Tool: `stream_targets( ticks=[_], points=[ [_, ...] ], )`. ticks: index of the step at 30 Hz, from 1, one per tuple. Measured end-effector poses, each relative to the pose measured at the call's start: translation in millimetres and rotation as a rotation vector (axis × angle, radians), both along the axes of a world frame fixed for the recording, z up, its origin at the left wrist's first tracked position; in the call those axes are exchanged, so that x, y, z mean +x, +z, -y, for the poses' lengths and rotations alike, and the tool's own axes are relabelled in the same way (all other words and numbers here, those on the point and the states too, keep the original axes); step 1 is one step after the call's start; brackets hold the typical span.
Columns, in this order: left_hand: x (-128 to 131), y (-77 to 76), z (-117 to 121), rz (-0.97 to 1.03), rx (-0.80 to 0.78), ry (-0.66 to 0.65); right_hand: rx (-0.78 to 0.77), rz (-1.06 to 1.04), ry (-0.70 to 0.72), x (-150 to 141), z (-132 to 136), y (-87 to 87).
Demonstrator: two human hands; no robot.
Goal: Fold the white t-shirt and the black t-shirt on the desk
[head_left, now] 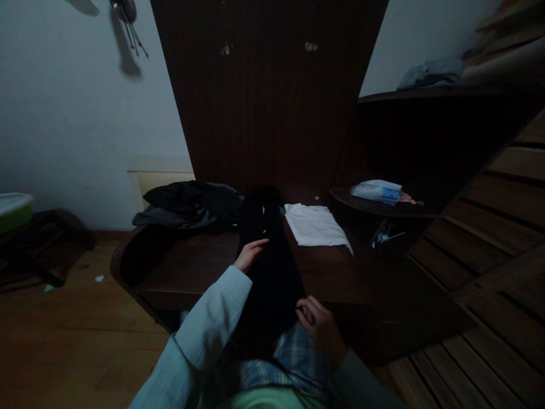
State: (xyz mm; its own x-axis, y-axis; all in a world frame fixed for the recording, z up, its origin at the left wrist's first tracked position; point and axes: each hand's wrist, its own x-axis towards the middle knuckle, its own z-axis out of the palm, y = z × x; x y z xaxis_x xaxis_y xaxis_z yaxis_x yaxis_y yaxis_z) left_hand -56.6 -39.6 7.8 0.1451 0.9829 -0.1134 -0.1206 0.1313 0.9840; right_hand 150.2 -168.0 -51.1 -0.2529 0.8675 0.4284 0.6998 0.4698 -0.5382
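A black garment (272, 272), long and narrow like trousers laid lengthwise, stretches from the back of the dark wooden bench (183, 264) over its front edge towards my lap. Small yellow and pale marks show near its far end. My left hand (251, 254) rests on or just over its left side, fingers stretched out. At the near right edge, my right hand (315, 318) is closed with the fingertips pinching the cloth. To the right lies a folded white cloth (317, 225). A heap of dark clothes (191, 207) sits on the left.
A tall dark panel (268, 102) rises behind the bench. At right, a shelf (383, 208) carries a plastic packet (377, 191), beside wooden slats (498, 221). A green-and-white container (15, 213) stands at far left. Paper scraps (99, 278) lie on the wooden floor.
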Motion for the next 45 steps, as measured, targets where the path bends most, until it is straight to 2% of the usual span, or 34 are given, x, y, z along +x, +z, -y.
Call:
stream_targets(
  ticks=[8,16,22,24,28,30,33,35,38,41,45],
  points=[
    [0.0,-1.9,-0.5,0.029,0.000,0.009,0.077,0.090,-0.004,-0.4,-0.5,-7.3],
    [-0.1,-2.7,-1.5,0.054,-0.009,0.005,0.147,0.011,-0.012,0.5,10.0,6.5],
    [-1.1,-5.5,-2.8,0.047,0.003,0.035,0.351,0.051,0.102,14.9,33.0,3.3],
    [-1.2,-6.7,-3.9,0.045,0.003,0.047,0.345,0.108,0.138,16.1,38.0,5.0],
    [0.3,-9.0,-5.4,0.021,0.025,0.064,0.253,0.213,0.324,16.4,37.0,19.2],
    [1.1,-11.4,-5.9,-0.010,0.074,0.065,0.211,0.207,0.342,17.6,28.7,31.3],
    [1.0,-16.6,-7.5,-0.079,0.208,0.069,0.176,0.146,0.245,17.7,5.3,53.7],
    [0.2,-19.4,-9.0,-0.147,0.291,0.070,0.150,0.092,0.168,14.2,-17.1,68.8],
    [-0.9,-20.1,-9.8,-0.279,0.396,0.052,0.037,0.051,0.154,3.4,-57.0,83.5],
    [-0.1,-17.4,-7.8,-0.437,0.484,0.009,0.054,0.087,0.203,-8.4,-95.9,81.2],
    [2.0,-15.9,-4.4,-0.607,0.599,-0.002,0.065,0.231,0.224,-18.2,-127.8,58.2]
  ],
)
